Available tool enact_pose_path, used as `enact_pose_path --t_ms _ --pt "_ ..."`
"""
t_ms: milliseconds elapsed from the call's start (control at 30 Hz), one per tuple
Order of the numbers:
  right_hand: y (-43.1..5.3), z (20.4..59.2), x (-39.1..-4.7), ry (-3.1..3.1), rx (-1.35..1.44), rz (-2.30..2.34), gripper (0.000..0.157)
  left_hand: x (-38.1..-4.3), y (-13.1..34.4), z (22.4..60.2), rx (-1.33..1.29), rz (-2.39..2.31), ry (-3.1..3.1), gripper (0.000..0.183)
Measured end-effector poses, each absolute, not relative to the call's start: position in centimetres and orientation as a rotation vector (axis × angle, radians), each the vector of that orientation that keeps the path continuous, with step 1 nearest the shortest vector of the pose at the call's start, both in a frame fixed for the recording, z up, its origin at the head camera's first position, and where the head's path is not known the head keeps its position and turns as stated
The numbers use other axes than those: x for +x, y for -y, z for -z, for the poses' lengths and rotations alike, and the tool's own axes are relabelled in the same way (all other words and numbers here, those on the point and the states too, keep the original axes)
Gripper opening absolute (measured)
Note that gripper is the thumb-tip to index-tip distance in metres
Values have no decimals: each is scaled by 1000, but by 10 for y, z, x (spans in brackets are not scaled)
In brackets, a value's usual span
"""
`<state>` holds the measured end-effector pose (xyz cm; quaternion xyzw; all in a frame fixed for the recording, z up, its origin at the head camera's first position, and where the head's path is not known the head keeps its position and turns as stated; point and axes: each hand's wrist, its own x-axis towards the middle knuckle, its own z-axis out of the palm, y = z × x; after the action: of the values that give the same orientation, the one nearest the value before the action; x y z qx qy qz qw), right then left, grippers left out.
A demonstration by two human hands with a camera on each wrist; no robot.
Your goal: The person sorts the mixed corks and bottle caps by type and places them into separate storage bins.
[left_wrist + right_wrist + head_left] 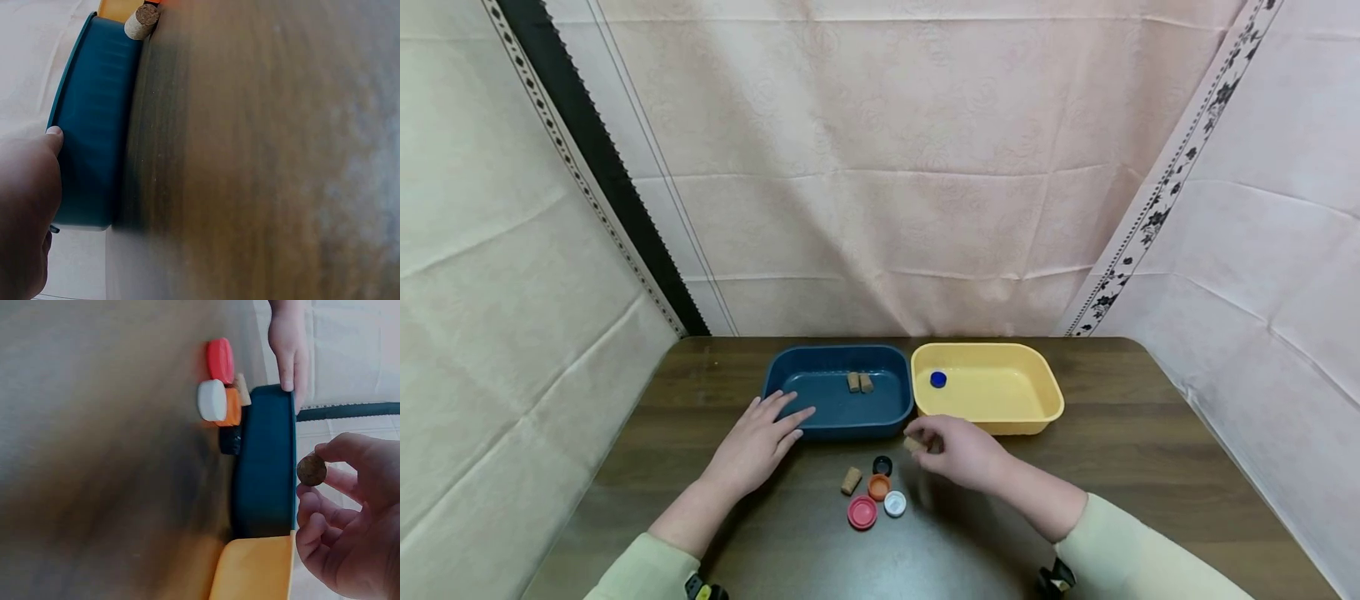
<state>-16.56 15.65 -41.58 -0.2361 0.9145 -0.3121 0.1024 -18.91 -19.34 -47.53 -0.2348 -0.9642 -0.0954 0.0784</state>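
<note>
My right hand [966, 454] pinches a cork [311, 470] between thumb and fingers, just in front of where the two trays meet. Spread, nearly straight fingers of my left hand [756, 450] lie over the front left corner of the dark blue tray [838, 432], the thumb at its rim in the left wrist view. Inside that tray are two corks [867, 382] side by side. Another cork [851, 481] lies on the table between my hands, beside a black cap [882, 466], an orange cap [879, 487], a red cap [862, 512] and a white cap [894, 503].
A yellow tray [1007, 392] stands against the right side of the blue one, with a blue cap [937, 379] in it. Both sit near the back edge of the wooden table [1120, 467]. Pale cloth [925, 167] hangs behind and at both sides.
</note>
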Motion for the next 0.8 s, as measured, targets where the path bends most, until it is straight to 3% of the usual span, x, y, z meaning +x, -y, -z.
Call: enact_pose_path --t_ms 267,800 --pt "-148 404 -188 -2602 -587 1123 24 -188 193 474 -699 296 2887 44" --pt "-118 394 -228 -2270 -242 1424 31 -187 192 473 -691 291 2897 44"
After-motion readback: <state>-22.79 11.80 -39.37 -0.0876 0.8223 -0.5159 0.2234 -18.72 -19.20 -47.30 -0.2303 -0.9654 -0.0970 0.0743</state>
